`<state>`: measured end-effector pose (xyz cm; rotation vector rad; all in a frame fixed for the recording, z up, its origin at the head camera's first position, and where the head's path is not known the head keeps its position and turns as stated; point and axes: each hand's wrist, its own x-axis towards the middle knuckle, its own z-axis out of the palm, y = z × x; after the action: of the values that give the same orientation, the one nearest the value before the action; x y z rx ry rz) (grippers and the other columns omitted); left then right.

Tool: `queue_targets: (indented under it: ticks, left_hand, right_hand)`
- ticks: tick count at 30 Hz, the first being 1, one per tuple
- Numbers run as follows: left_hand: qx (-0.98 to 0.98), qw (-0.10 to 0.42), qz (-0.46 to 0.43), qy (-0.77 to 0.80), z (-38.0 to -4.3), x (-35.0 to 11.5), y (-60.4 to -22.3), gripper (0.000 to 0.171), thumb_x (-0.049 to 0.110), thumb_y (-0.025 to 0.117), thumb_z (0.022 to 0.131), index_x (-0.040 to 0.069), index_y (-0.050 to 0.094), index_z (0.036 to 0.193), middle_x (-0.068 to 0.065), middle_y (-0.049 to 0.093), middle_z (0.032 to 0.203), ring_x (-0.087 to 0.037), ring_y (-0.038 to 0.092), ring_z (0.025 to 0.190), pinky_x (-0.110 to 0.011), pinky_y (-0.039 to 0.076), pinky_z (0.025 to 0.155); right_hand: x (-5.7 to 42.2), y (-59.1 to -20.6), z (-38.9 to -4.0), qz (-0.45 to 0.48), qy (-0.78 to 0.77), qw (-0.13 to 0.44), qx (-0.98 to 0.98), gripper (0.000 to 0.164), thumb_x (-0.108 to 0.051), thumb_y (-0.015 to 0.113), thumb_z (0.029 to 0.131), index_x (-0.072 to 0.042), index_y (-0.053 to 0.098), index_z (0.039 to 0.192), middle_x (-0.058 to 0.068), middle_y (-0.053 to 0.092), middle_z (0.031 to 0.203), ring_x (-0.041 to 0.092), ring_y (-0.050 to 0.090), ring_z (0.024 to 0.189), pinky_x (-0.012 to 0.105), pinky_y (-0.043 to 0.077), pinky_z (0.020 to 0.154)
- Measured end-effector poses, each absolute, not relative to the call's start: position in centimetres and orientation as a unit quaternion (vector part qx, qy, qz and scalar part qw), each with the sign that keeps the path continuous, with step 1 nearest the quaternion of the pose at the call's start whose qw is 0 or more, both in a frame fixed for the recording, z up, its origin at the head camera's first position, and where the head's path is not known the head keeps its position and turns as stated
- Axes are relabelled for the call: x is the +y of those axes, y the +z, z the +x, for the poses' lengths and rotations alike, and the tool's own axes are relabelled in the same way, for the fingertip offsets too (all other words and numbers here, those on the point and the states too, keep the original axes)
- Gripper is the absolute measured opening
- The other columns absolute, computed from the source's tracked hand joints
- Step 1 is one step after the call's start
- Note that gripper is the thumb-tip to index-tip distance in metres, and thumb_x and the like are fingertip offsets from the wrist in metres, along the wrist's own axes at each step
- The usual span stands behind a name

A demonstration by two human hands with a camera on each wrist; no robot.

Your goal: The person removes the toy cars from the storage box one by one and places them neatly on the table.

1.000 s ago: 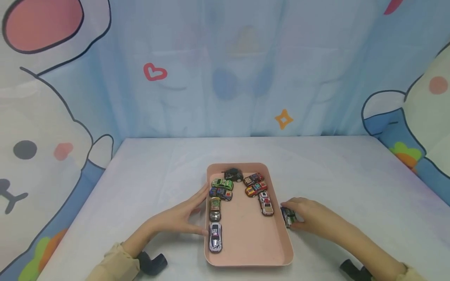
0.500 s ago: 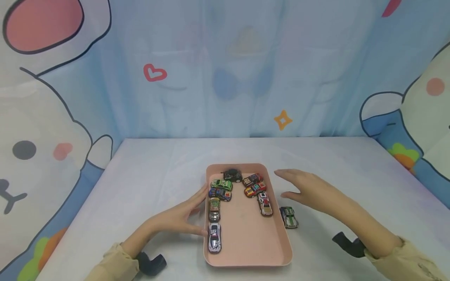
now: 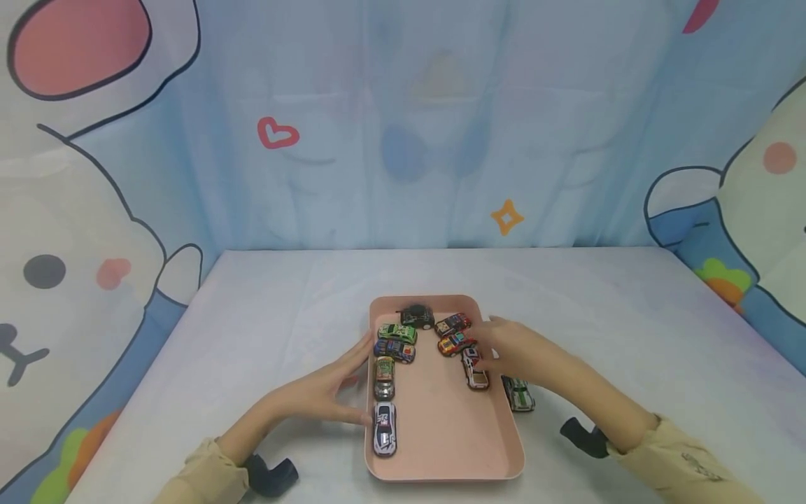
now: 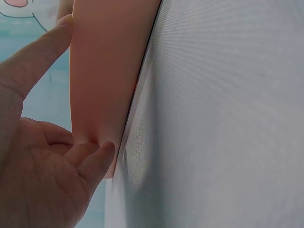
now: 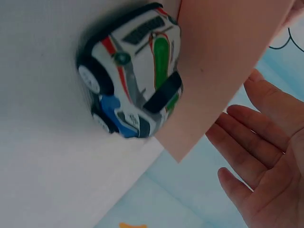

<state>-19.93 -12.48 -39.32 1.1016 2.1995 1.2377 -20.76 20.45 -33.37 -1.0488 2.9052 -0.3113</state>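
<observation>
My left hand [image 3: 317, 393] touches the outside of the left wall of a pink tray [image 3: 447, 427], its thumb and fingers spread along it. My right hand [image 3: 522, 352] reaches over the tray's right wall. Its fingertips are at a red-and-yellow toy car [image 3: 455, 343] and a white-and-red toy car [image 3: 475, 371]; whether they touch either is hard to tell. Just outside that wall, on the table, stands a white-and-green toy car [image 3: 519, 396], seen large in the right wrist view with the right hand apart from it.
Along the tray's left side stand a white-and-purple car [image 3: 385, 428], a brown-and-green car [image 3: 384, 378], a blue car [image 3: 394, 351] and a green car [image 3: 398, 333]. A black car [image 3: 417, 316] and a dark red-and-blue car [image 3: 453, 324] are at the far end. A white cloth covers the table [image 3: 302, 287].
My right hand let go of the white-and-green car outside the tray, lifted away from it, then moved left over the tray's right wall. My left hand stays at the left wall.
</observation>
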Motion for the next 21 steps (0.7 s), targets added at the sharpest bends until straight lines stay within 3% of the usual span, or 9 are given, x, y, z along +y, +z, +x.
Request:
queue_targets:
  ticks: [3, 5, 11, 17, 21]
  left_hand:
    - [0.783, 0.192, 0.394, 0.441, -20.0, -12.5, -39.4, 0.114, 0.024, 0.081, 0.074, 0.009, -0.003, 0.150, -0.007, -0.014, 0.154, -0.018, 0.002, 0.138, -0.031, 0.028, 0.105]
    - [0.782, 0.191, 0.395, 0.442, -20.0, -12.5, -39.4, 0.114, 0.024, 0.081, 0.074, 0.008, -0.003, 0.150, -0.007, -0.014, 0.154, -0.018, 0.002, 0.139, -0.032, 0.028, 0.105]
    - [0.780, 0.193, 0.395, 0.446, -20.0, -12.5, -39.5, 0.114, 0.024, 0.080, 0.074, 0.008, -0.003, 0.150, -0.007, -0.014, 0.154, -0.017, 0.002, 0.139, -0.032, 0.028, 0.105]
    - [0.779, 0.195, 0.394, 0.447, -20.0, -12.5, -39.5, 0.114, 0.024, 0.080, 0.074, 0.009, -0.003, 0.150, -0.006, -0.014, 0.154, -0.017, 0.002, 0.139, -0.032, 0.028, 0.106]
    - [0.779, 0.196, 0.391, 0.449, -19.9, -12.5, -39.3, 0.114, 0.025, 0.081, 0.074, 0.009, -0.003, 0.150, -0.005, -0.014, 0.154, -0.016, 0.002, 0.139, -0.032, 0.028, 0.106]
  right_hand:
    - [19.9, -33.8, -21.1, -0.342, -0.093, 0.032, 0.935, 0.030, -0.015, 0.080, 0.073, -0.005, 0.066, 0.098, -0.008, 0.057, 0.075, 0.009, 0.051, 0.065, 0.031, 0.050, 0.061]
    - [19.6, -33.9, -21.1, -0.338, -0.086, 0.040, 0.936, 0.027, -0.014, 0.080, 0.073, -0.007, 0.066, 0.095, -0.009, 0.054, 0.070, 0.007, 0.046, 0.060, 0.032, 0.048, 0.063]
    - [19.2, -34.2, -20.9, -0.323, -0.079, 0.062, 0.941, 0.032, -0.018, 0.082, 0.071, -0.005, 0.067, 0.097, -0.008, 0.054, 0.071, 0.009, 0.043, 0.061, 0.032, 0.045, 0.061]
    - [19.2, -34.4, -20.9, -0.306, -0.082, 0.084, 0.945, 0.039, -0.024, 0.083, 0.070, -0.005, 0.067, 0.100, -0.007, 0.060, 0.079, 0.009, 0.050, 0.067, 0.040, 0.048, 0.077]
    - [19.2, -34.6, -20.9, -0.311, -0.078, 0.090, 0.943, 0.044, -0.025, 0.084, 0.068, -0.001, 0.067, 0.102, -0.001, 0.063, 0.085, 0.014, 0.057, 0.073, 0.050, 0.041, 0.095]
